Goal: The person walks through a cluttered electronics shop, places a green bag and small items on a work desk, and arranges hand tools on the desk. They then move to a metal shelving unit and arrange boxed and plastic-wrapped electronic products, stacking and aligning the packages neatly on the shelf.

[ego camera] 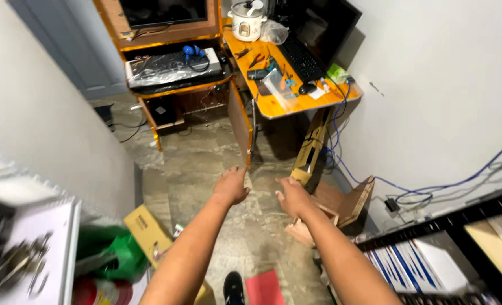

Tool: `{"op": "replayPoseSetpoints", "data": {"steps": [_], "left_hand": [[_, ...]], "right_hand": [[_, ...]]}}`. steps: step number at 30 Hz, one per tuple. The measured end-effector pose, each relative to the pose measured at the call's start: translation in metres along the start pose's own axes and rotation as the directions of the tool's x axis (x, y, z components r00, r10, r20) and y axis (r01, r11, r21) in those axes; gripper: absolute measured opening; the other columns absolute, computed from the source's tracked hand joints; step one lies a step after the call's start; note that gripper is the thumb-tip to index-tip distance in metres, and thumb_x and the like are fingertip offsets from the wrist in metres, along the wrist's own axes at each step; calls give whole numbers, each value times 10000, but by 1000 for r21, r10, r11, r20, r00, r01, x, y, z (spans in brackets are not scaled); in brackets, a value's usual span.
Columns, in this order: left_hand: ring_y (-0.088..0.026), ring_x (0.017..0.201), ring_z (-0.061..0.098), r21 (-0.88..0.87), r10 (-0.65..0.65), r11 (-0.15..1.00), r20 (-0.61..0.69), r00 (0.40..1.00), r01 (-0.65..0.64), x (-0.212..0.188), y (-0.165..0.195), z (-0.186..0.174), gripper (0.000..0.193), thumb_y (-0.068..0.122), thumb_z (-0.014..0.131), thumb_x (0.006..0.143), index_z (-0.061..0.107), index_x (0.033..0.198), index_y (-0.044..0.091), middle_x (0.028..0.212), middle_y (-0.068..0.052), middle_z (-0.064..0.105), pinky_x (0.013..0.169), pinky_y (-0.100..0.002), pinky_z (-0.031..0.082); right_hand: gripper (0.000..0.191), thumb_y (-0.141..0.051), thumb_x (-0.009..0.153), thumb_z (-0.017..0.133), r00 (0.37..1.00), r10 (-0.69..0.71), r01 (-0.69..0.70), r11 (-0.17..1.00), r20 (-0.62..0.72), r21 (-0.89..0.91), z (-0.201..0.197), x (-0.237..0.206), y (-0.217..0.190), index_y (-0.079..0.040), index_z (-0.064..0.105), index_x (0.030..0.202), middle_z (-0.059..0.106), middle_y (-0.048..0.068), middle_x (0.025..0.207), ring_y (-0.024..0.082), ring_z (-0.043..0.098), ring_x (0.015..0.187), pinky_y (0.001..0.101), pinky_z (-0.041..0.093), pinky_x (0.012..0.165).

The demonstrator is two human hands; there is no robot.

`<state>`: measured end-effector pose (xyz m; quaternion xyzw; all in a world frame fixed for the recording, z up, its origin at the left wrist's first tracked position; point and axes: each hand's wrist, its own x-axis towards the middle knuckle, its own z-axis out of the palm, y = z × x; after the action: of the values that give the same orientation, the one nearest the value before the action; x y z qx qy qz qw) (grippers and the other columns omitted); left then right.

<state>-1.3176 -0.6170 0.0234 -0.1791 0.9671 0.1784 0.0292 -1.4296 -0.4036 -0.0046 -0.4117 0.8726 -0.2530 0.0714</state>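
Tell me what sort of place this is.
Probably a small home repair workshop: an orange desk strewn with hand tools, a keyboard before a dark monitor, and blue cables trailing along the wall.
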Motion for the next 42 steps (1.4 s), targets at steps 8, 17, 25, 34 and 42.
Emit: {"op": "replayPoseSetpoints", "data": {"steps": [8,17,25,34,42], "left_hand": [[-381,1257,580,-47,67,997,21,998,-66,104,-68,-21,705,347,748,866,470,1476,131,1379,-178,588,1058,-477,493],[-368,1293,544,-33,72,997,82,994,-69,213,-79,-42,686,339,754,866,469,1461,147,1387,-168,568,1090,-467,450],[-363,1285,556,-16,70,998,178,981,-69,364,-80,-42,612,307,734,868,521,1419,146,1390,-163,574,1071,-463,473],[-359,1230,607,25,32,999,330,943,-42,515,-69,-65,506,318,699,889,584,1354,154,1299,-175,644,1036,-467,504],[-366,1216,615,12,49,998,288,956,-54,626,-94,-52,391,324,632,928,643,1249,100,1282,-175,647,1022,-482,507]], "right_hand": [[434,-264,953,638,983,121,-114,992,136,-58,41,103,-4,-32,553,1309,541,237,1370,419,515,1299,450,447,1098],[471,-216,932,620,976,168,-179,981,141,68,32,226,11,-115,558,1389,514,183,1391,387,491,1313,450,432,1100],[465,-239,954,639,986,142,-150,984,88,99,38,371,113,-87,553,1386,514,179,1422,386,476,1341,443,404,1136],[580,-330,995,543,810,512,-524,851,286,-36,1,500,224,-183,394,1536,422,118,1556,341,493,1381,458,439,1117],[802,-272,922,623,807,560,-564,825,186,-38,29,575,299,-161,201,1595,233,161,1671,373,494,1368,447,446,1109]]}}
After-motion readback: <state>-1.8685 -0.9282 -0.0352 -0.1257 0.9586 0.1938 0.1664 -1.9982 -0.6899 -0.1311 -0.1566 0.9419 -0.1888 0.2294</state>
